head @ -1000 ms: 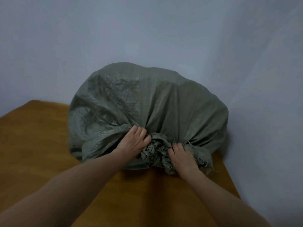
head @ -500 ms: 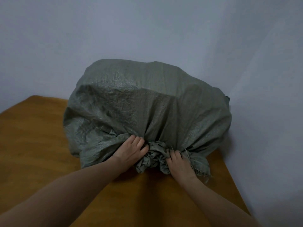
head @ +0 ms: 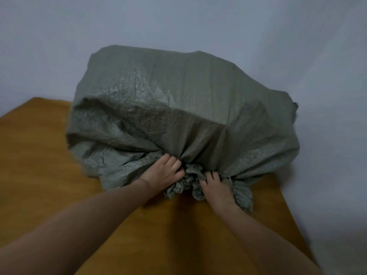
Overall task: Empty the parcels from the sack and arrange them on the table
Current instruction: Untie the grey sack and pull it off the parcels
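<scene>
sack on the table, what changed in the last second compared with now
The grey-green woven sack has changed shape: its rounded top now looks flatter and boxier, and its bulk spreads wider. Nothing was taken hold of or let go. The left hand and right hand stay clamped on the bunched, closed neck, the sack stays on the wooden table, and no parcels are out.
</scene>
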